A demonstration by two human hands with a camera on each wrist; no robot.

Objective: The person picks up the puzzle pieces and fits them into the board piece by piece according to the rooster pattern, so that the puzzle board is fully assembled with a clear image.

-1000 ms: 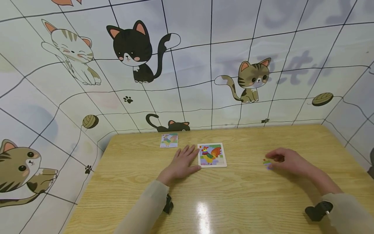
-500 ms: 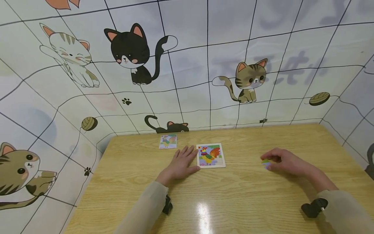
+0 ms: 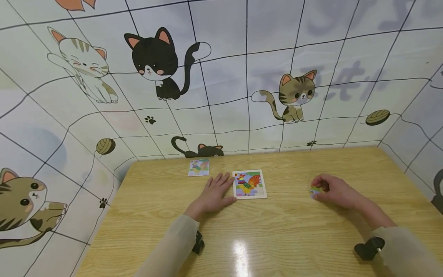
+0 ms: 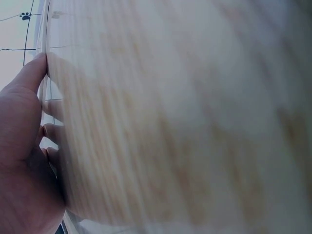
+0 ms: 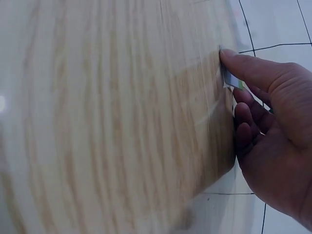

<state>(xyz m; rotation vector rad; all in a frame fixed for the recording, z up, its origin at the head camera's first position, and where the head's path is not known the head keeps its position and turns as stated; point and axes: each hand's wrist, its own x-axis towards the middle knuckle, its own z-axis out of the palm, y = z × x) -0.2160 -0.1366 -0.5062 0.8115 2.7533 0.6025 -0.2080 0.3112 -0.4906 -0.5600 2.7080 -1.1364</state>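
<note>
In the head view a square puzzle tray (image 3: 264,188) with a pale rim lies mid-table. It shows a colourful rooster picture, with a pale gap at its lower right. My left hand (image 3: 215,194) rests flat left of the tray, fingers spread, its thumb and index fingertips right at the tray's left edge. Off to the right, my right hand (image 3: 337,191) pinches a small green and blue puzzle piece (image 3: 314,191) between thumb and fingers, close over the table. The right wrist view shows the piece edge-on (image 5: 231,80) at the thumb tip, partly hidden by the fingers.
A square rooster picture card (image 3: 199,167) lies at the back left of the wooden table (image 3: 277,238). Behind the table stands a wall covering (image 3: 228,88) printed with cartoon cats and grid lines, which also runs along both sides.
The puzzle piece has turned in my right hand, its red corner no longer showing. The right fingers have shifted on it and the forearm moved slightly left. My left hand stays by the tray.
</note>
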